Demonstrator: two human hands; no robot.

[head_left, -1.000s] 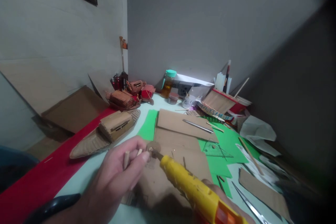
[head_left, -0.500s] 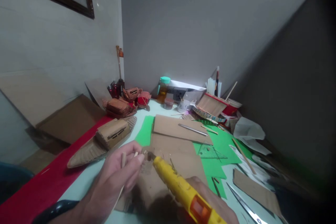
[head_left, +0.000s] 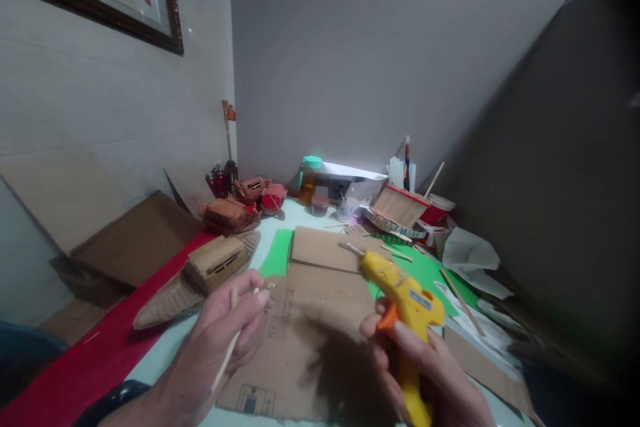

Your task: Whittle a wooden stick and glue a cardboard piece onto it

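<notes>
My left hand [head_left: 227, 330] is closed, pinching thin wooden sticks [head_left: 224, 368]; I cannot tell how many. A small clear blob of glue [head_left: 271, 285] shows just past its fingertips. My right hand [head_left: 445, 373] wraps round the handle of a yellow glue gun [head_left: 420, 310], fingers at its orange trigger [head_left: 388, 317]. The gun's nozzle points up and left, apart from the sticks. Beneath both hands lies a brown cardboard sheet [head_left: 315, 333]. Left of my left hand rests a cardboard boat model [head_left: 170, 300] with a cabin on top.
Reddish boat models [head_left: 227, 213] stand at the back left, near a green-lidded jar [head_left: 310, 181]. At the back right are a wooden-roofed model [head_left: 399, 207] and a red cup [head_left: 440, 209]. Green sheets [head_left: 277, 250], a loose stick [head_left: 463, 301] and cardboard pieces [head_left: 493, 367] lie about.
My right hand has drawn the glue gun away from the left fingertips, to the right, and turned it more upright. My left hand stays nearly in place. The view has tipped up slightly.
</notes>
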